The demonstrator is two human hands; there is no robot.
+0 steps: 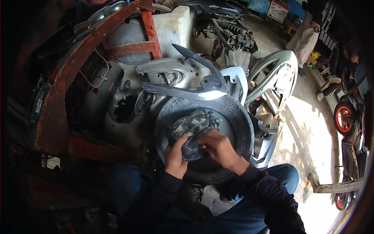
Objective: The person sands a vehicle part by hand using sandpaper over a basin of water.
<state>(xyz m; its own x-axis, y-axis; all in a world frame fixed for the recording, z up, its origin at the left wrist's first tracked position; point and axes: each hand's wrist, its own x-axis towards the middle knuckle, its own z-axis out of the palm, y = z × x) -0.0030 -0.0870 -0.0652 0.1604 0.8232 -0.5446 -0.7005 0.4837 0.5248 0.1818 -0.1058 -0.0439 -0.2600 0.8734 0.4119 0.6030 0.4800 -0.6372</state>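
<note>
My left hand (176, 159) grips the near left edge of a dark, rounded part (191, 130) with pale yellowish patches, the thumb lying on top. What kind of part it is, I cannot make out. My right hand (223, 150) is at the part's right side with its fingers curled in a pinch. Anything between those fingertips is hidden. Both hands are over a wide, round black basin (244, 134) with a thick, scuffed rim. A dark grab rail (183, 90) with a bright worn end lies across the basin's far rim.
Silver motorcycle body panels (278, 72) lie beyond and right of the basin. A coil spring shock absorber (235, 28) is farther back. On the left stands a rusty red frame (58, 93) beside a dark cylinder (105, 85). Another person (306, 39) stands far right, near a motorcycle with red wheels (344, 118).
</note>
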